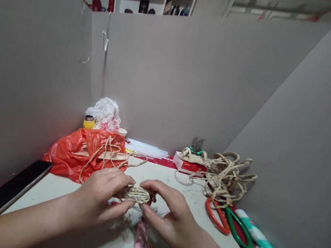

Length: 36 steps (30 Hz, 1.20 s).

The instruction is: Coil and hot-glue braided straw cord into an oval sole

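Between my two hands is a small oval piece of coiled straw rope (136, 194), held above the white table top. My left hand (102, 194) pinches its left side with thumb and fingers. Thumb and forefinger of my right hand (172, 209) close on its rounded right end. A loose length of the same rope (104, 150) loops over the red plastic bag beyond my left hand. Just below the piece lies a pink tool (143, 237), probably a glue gun, its front partly hidden by my hands.
A tangle of straw rope (226, 175) lies at right, by a red-and-white box (189, 165). Scissors with an orange and a green handle (239, 229) and a wrapped roll (259, 236) are nearer. At left are a phone (15, 186) and a red bag (66, 156); translucent sticks (146, 149) lie behind.
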Motion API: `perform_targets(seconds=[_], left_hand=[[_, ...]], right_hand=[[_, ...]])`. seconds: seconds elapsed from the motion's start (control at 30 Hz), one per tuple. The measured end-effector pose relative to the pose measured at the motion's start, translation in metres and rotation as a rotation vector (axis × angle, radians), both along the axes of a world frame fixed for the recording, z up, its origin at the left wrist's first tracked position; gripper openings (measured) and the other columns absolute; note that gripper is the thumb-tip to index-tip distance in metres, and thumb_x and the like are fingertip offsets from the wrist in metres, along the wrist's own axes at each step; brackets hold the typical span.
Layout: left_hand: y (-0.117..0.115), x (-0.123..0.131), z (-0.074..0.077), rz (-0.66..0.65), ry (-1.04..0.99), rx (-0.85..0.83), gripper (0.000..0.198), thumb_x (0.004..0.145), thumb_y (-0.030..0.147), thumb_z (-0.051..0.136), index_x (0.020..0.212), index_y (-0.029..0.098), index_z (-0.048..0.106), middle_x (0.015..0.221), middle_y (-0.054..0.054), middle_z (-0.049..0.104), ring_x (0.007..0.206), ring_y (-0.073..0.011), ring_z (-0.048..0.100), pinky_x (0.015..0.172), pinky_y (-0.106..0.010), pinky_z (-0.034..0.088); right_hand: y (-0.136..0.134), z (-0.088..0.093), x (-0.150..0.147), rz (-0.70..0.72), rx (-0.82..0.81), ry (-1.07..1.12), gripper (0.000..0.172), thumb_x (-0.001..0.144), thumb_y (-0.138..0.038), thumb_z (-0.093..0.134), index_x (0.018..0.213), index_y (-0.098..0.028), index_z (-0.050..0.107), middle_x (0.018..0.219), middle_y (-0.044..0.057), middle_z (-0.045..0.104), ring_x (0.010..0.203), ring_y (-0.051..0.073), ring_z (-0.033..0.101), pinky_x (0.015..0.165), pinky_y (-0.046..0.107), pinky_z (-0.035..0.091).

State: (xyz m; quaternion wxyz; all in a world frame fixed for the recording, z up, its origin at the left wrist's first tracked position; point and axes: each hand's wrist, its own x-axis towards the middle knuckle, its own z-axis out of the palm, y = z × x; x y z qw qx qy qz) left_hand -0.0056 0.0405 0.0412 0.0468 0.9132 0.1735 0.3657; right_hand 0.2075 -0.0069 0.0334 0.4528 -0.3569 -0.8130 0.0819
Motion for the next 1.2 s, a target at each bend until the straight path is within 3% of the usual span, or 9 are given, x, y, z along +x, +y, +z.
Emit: perform_targets(seconds=[0.17,0.3,0.53,0.67,0.8,1.0,1.2], left_hand=[[-0.001,-0.002,-0.003,-0.024,-0.022,-0.069,0.021,0.084,0.017,0.063,0.104,0.016,0.057,0.082,-0.004,0.069,0.069,-0.0142,0.062,0.063,-0.024,0.050],[0.001,-0.003,-0.005,-0.013,-0.019,0.033,0.024,0.085,0.015,0.061,0.109,0.013,0.055,0.086,-0.008,0.070,0.072,-0.0172,0.066,0.065,-0.027,0.052],[0.003,0.000,-0.010,0.003,0.013,0.099,0.021,0.085,0.012,0.059,0.106,0.013,0.056,0.076,-0.005,0.068,0.064,-0.0158,0.062,0.059,-0.026,0.051],[0.002,0.000,-0.008,0.002,0.020,0.103,0.020,0.086,0.011,0.058,0.106,0.013,0.055,0.074,-0.004,0.066,0.061,-0.0150,0.061,0.057,-0.025,0.050],[0.001,0.001,-0.007,0.000,0.013,0.104,0.018,0.086,0.011,0.057,0.104,0.013,0.055,0.073,-0.005,0.066,0.061,-0.0154,0.061,0.056,-0.025,0.050],[0.003,0.000,-0.010,-0.006,-0.064,0.190,0.023,0.087,0.012,0.057,0.110,0.014,0.053,0.074,-0.005,0.067,0.061,-0.0155,0.062,0.056,-0.025,0.050],[0.004,-0.001,-0.011,0.002,-0.068,0.131,0.027,0.085,0.010,0.059,0.111,0.014,0.053,0.078,-0.006,0.068,0.063,-0.0151,0.062,0.058,-0.025,0.050]], right_hand=[[-0.003,0.002,0.001,0.028,-0.164,0.008,0.036,0.081,-0.008,0.060,0.115,-0.022,0.054,0.093,0.002,0.068,0.072,0.013,0.063,0.071,0.025,0.054],[-0.002,0.005,0.010,-0.008,-0.328,0.015,0.045,0.081,-0.011,0.064,0.123,-0.022,0.053,0.085,-0.001,0.065,0.070,0.013,0.062,0.070,0.026,0.054],[0.000,0.016,0.013,-0.016,-0.265,-0.008,0.015,0.085,-0.010,0.059,0.096,-0.018,0.066,0.077,0.000,0.068,0.065,0.012,0.060,0.061,0.024,0.050],[0.000,0.017,0.015,-0.035,-0.282,-0.010,0.011,0.089,-0.016,0.059,0.091,-0.019,0.070,0.074,0.001,0.069,0.063,0.013,0.061,0.059,0.025,0.047],[0.001,0.016,0.017,-0.029,-0.434,0.087,0.013,0.090,-0.023,0.059,0.087,-0.019,0.071,0.069,0.000,0.067,0.058,0.012,0.058,0.053,0.024,0.046],[0.004,0.014,0.021,0.134,-0.804,0.365,0.025,0.091,-0.041,0.061,0.098,-0.019,0.068,0.068,0.000,0.068,0.045,0.006,0.052,0.047,0.020,0.041],[0.010,0.005,0.020,0.297,-0.976,0.546,0.029,0.090,-0.045,0.063,0.101,-0.018,0.063,0.066,0.001,0.072,0.042,0.005,0.054,0.049,0.019,0.042]])
